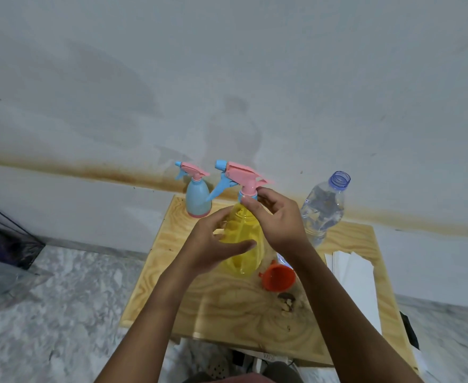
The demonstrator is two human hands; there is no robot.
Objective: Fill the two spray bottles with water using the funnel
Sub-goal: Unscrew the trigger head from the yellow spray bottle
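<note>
Yellow spray bottle [243,230] sits in left grip [210,246], right grip [279,219] pinches its collar [248,193]; open water bottle [322,208] at two o'clock may topple if nudged.

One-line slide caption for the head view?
Left hand holds translucent yellow plastic spray bottle, right hand pinches the collar of its pink-and-blue trigger head; orange plastic funnel lies on the wooden table.

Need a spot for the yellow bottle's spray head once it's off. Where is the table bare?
Largest bare patch: the table's near-left wood, in front of the yellow bottle and left of the funnel. A smaller one lies at the back right, between the water bottle and the white paper. The right side is crowded: funnel, crumbs, paper.
</note>
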